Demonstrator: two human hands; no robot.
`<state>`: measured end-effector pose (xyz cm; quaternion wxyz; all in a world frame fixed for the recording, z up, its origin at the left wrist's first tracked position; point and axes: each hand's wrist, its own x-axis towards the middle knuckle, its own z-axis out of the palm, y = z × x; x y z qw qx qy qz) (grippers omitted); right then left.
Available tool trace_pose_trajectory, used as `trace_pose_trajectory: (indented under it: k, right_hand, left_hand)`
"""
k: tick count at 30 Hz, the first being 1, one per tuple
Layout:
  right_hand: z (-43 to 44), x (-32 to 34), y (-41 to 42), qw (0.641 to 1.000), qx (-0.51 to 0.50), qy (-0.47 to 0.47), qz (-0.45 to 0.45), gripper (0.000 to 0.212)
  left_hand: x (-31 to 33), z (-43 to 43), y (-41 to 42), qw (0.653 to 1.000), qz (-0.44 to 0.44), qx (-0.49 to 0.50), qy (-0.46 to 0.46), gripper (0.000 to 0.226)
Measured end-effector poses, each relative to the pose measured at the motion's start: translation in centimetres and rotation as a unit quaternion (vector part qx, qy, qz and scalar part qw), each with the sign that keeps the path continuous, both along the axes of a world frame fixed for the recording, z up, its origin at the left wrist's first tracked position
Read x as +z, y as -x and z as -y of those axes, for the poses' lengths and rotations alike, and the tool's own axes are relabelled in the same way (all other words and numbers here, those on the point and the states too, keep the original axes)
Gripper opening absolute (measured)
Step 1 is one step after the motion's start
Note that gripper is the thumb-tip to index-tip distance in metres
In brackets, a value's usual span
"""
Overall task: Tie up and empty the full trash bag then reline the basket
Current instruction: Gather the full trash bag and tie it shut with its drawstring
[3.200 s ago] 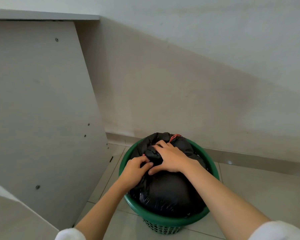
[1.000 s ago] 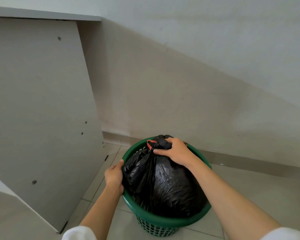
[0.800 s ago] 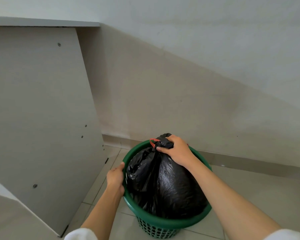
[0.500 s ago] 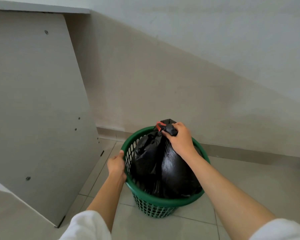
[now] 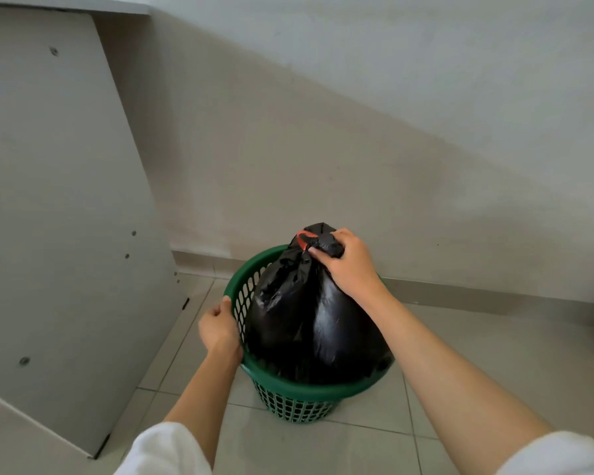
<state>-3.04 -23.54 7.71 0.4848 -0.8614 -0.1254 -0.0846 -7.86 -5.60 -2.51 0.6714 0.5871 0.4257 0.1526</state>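
Closest to me are two white sleeves (image 5: pixel 165 450) at the bottom edge, bare forearms running forward from them. My left hand (image 5: pixel 219 329) has its grip curled over the near-left rim of the green basket (image 5: pixel 290 394), fingers wrapped on the plastic. The basket sits on the tiled floor (image 5: pixel 460 354), with its mesh wall showing below the rim and on the inside left. The black trash bag (image 5: pixel 309 323) is full and stands partly in the basket, its upper half stretched tall above the rim. My right hand (image 5: pixel 352 267) has its grip clenched tight around the gathered neck of the bag, right by the red tie (image 5: pixel 301 238). A grey panel (image 5: pixel 59 200) stands left, and the wall (image 5: pixel 357 149) is behind it all.
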Motion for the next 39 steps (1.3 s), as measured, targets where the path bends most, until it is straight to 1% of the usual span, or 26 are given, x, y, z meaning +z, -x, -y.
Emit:
trace_pose_trajectory:
  k: [4,7,9,12,15,19,21,24,26,29,31,32,33,34,35,36,37,38,39]
  right_hand:
    - [-0.7,1.2,-1.8,0.995,-0.088,-0.038,0.013,0.015]
    - [-0.6,2.1,-2.6,0.989,-0.13,-0.064,0.031,0.022]
    - [-0.2,2.5,-2.2,0.988,-0.13,-0.073,0.039,0.02]
    - [0.6,3.0,-1.4,0.988,-0.119,-0.086,0.052,0.011]
    - [1.3,4.3,-1.2,0.987,-0.108,-0.083,0.085,0.011]
    - [1.9,5.6,-1.2,0.982,-0.115,-0.086,0.122,0.012]
    - [2.1,6.0,-1.4,0.975,-0.138,-0.104,0.142,0.01]
    - [2.2,6.9,-1.6,0.96,-0.177,-0.146,0.159,0.014]
    - [2.0,7.6,-1.7,0.955,-0.188,-0.151,0.173,0.015]
    - [1.4,8.0,-1.7,0.958,-0.174,-0.14,0.18,0.016]
    - [0.9,8.0,-1.7,0.962,-0.16,-0.135,0.176,0.016]
    - [0.6,8.0,-1.7,0.965,-0.153,-0.131,0.171,0.016]
    - [0.2,8.1,-1.8,0.967,-0.146,-0.126,0.166,0.016]
    - [-0.2,8.2,-1.8,0.969,-0.14,-0.12,0.161,0.015]
    - [-0.6,8.3,-1.8,0.972,-0.136,-0.116,0.155,0.015]
    - [-1.0,8.5,-1.9,0.974,-0.132,-0.112,0.148,0.017]
    - [-1.3,8.7,-2.1,0.975,-0.13,-0.11,0.14,0.019]
    - [-1.5,8.9,-2.3,0.977,-0.128,-0.107,0.132,0.021]
    - [-1.8,9.2,-2.4,0.979,-0.126,-0.102,0.125,0.022]
  left_hand:
    - [0.0,0.5,0.8,0.997,0.012,-0.002,-0.08,0.033]
    - [0.2,0.5,0.8,0.995,0.002,-0.017,-0.098,0.038]
    - [0.2,0.6,0.4,0.997,-0.003,-0.017,-0.079,0.036]
    - [0.3,0.6,-0.6,1.0,-0.005,-0.001,-0.016,0.033]
    - [0.0,0.8,-1.4,0.999,-0.01,0.016,0.026,0.036]
    - [0.7,0.9,-1.6,0.997,-0.009,-0.009,0.072,0.029]
    - [0.8,0.8,-1.7,0.996,-0.012,-0.026,0.085,0.028]
    - [0.4,0.3,-1.8,0.994,-0.017,-0.038,0.096,0.029]
    - [0.2,-0.1,-1.8,0.993,-0.016,-0.041,0.105,0.028]
    - [-0.1,-1.2,-1.6,0.991,-0.023,-0.066,0.116,0.027]
    - [0.2,-2.2,-1.5,0.99,-0.049,-0.11,0.08,0.028]
    - [0.6,-2.7,-1.5,0.988,-0.074,-0.136,0.027,0.028]
    - [1.2,-3.2,-1.6,0.98,-0.106,-0.162,-0.052,0.031]
    - [2.3,-3.5,-1.6,0.965,-0.131,-0.178,-0.143,0.035]
    - [3.7,-3.7,-1.6,0.948,-0.124,-0.179,-0.232,0.039]
    - [5.6,-3.5,-1.7,0.938,-0.074,-0.173,-0.291,0.042]
    - [7.7,-3.0,-1.6,0.934,0.012,-0.173,-0.313,0.043]
    - [10.1,-2.2,-1.4,0.921,0.118,-0.185,-0.321,0.043]
    - [12.3,-1.3,-1.2,0.894,0.214,-0.209,-0.335,0.041]
